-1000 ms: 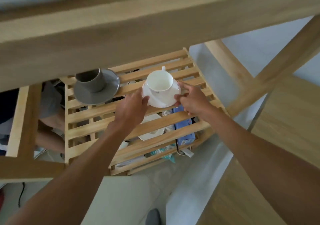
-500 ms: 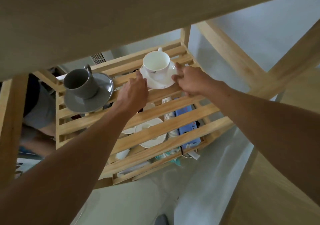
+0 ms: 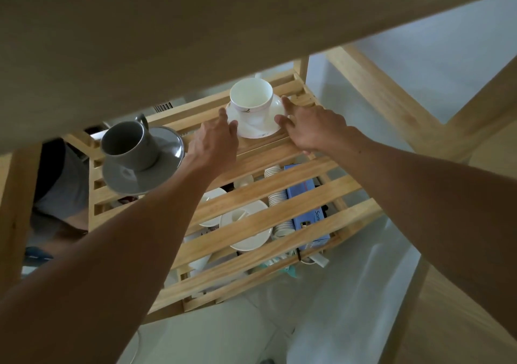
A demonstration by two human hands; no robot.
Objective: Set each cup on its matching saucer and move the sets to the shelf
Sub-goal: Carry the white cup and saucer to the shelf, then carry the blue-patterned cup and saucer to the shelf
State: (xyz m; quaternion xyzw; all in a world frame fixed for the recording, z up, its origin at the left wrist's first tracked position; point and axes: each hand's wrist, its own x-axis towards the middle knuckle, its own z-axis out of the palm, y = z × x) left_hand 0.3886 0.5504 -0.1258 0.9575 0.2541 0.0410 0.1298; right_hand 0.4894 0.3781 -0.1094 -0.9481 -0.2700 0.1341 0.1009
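Observation:
A white cup (image 3: 251, 98) stands upright on its white saucer (image 3: 258, 130), which rests on the far right part of the slatted wooden shelf (image 3: 265, 193). My left hand (image 3: 215, 140) has its fingertips on the saucer's left rim. Fingertips of my right hand (image 3: 310, 126) are on the right rim. A grey cup (image 3: 126, 145) sits on a grey saucer (image 3: 156, 179) at the shelf's left side, apart from both hands.
A wooden tabletop edge (image 3: 167, 42) overhangs the shelf and hides its back. Below the slats lie white plates (image 3: 251, 240), a stack of paper cups (image 3: 279, 195) and a blue box (image 3: 310, 212). Crossed table legs (image 3: 391, 98) stand at the right. A person's legs (image 3: 61, 184) show at the left.
Both hands carried the white cup and saucer farther back and to the right over the shelf, and the set now rests on the slats. The grey set has not moved.

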